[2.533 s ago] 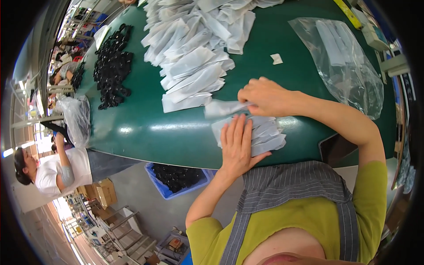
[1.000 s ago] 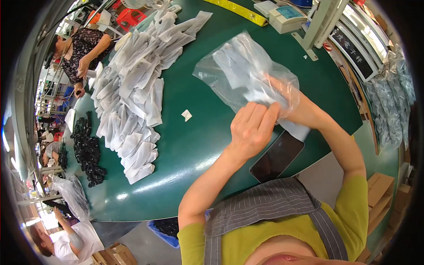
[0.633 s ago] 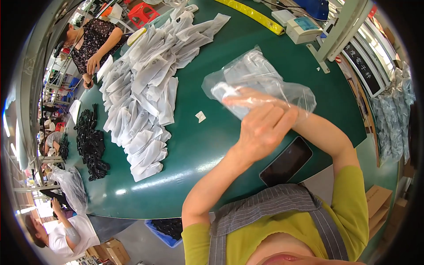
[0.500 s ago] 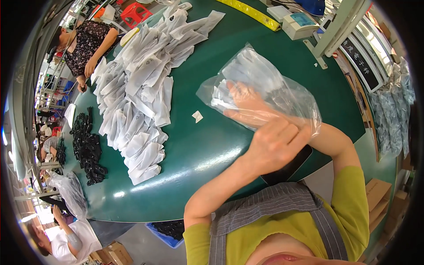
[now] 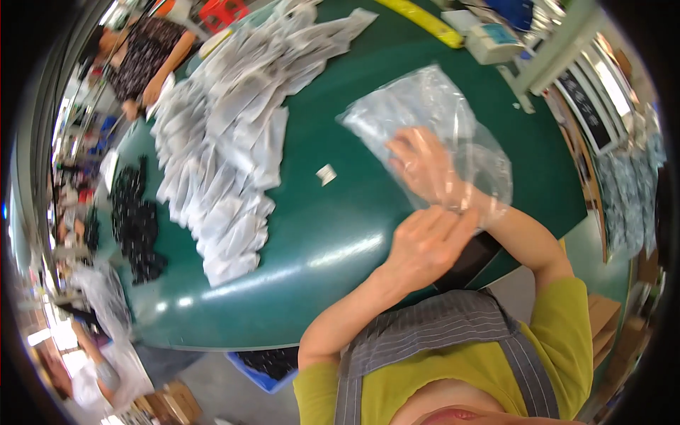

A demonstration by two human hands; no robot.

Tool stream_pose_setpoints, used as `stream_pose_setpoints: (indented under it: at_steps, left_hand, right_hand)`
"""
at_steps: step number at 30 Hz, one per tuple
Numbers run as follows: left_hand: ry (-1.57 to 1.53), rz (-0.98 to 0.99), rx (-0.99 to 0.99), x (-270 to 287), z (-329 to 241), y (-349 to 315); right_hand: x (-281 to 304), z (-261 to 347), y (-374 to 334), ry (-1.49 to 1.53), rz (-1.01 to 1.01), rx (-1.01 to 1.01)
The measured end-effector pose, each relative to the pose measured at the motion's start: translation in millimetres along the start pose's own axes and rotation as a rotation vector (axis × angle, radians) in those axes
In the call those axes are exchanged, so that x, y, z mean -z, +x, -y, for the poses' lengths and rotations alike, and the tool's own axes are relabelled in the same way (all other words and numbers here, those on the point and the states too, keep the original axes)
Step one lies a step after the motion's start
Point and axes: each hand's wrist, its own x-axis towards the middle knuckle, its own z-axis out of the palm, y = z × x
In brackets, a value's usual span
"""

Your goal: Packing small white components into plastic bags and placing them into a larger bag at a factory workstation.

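Observation:
A large clear plastic bag (image 5: pixel 489 152) lies on the green table in front of me. Whitish flat packets (image 5: pixel 425 95) show through its far part. My right hand (image 5: pixel 428 166) is inside the bag up to the wrist, its fingers stretched apart over the packets, with nothing visibly gripped. At the bag's near mouth, my left hand (image 5: pixel 428 241) is closed, its fingers pinching the film beside my right wrist. Left of the bag, a big pile of white packets (image 5: pixel 227 134) stretches over the table. A small white paper piece (image 5: pixel 326 174) lies between pile and bag.
Black cord-like items (image 5: pixel 134 219) lie at the table's left. A yellow strip (image 5: pixel 425 23) and a pale box (image 5: pixel 494 44) are at the far side, near a metal post (image 5: pixel 559 53). Below the table edge is a blue bin (image 5: pixel 258 372). Two other people sit at the left.
My right hand has drawn back slightly inside the bag, and its fingers have shifted. The packets now sit farther from my hand, toward the bag's far end. My left hand keeps its pinch.

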Motion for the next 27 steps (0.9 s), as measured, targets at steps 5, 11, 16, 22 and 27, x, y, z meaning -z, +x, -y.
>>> stream_pose_setpoints:
  at_steps: [5,11,16,22,27]
  left_hand:
    - [-0.115,0.164,-0.094,5,-7,-24]
    - [0.687,0.028,0.494,161,75,-160]
    - [0.84,0.099,0.597,227,84,-231]
    - [0.64,0.099,0.511,204,78,-233]
    - [0.503,0.084,0.51,168,24,-229]
  right_hand:
    - [12,-4,2,0.15,0.008,0.084]
    - [161,17,-66,0.094,0.886,0.026]
    - [97,144,35,0.705,0.867,0.425]
    - [-103,214,93,0.314,0.117,0.621]
    - [-107,219,95,0.26,0.252,0.652]
